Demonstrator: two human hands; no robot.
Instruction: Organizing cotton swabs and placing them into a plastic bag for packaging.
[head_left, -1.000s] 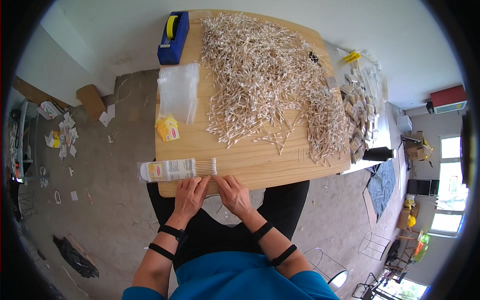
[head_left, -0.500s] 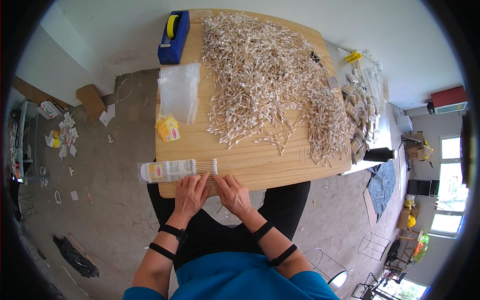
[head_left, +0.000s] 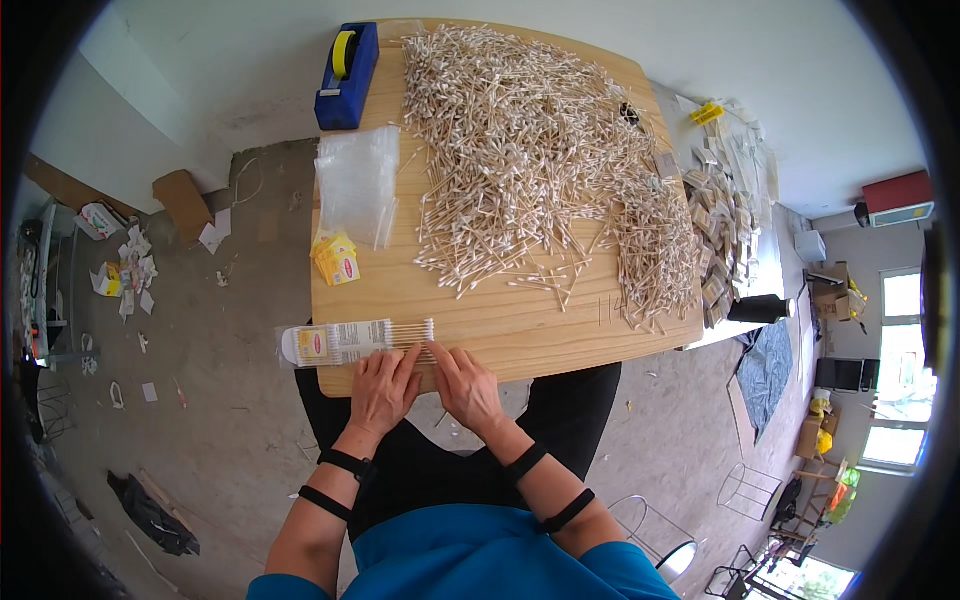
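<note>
A clear plastic bag (head_left: 285,346) lies flat along the table's near left edge, with a yellow and white card and cotton swabs inside. More cotton swabs (head_left: 408,329) stick out of its right end in a side-by-side row. My left hand (head_left: 380,390) is closed at the lower side of the row, its fingertips on the sticks and the bag's mouth. At the row's right end my right hand (head_left: 466,390) is closed with its fingertips against the swab tips. Both thumbs are mostly hidden.
A large heap of loose cotton swabs (head_left: 520,150) covers the table's far and right parts. Along the left edge are a blue tape dispenser (head_left: 347,95), a stack of clear bags (head_left: 357,185) and yellow cards (head_left: 336,260). Bundled packs (head_left: 722,225) lie right of the table.
My right hand's fingertips have shifted very slightly at the swab ends. The bag and my left hand look the same as before.
</note>
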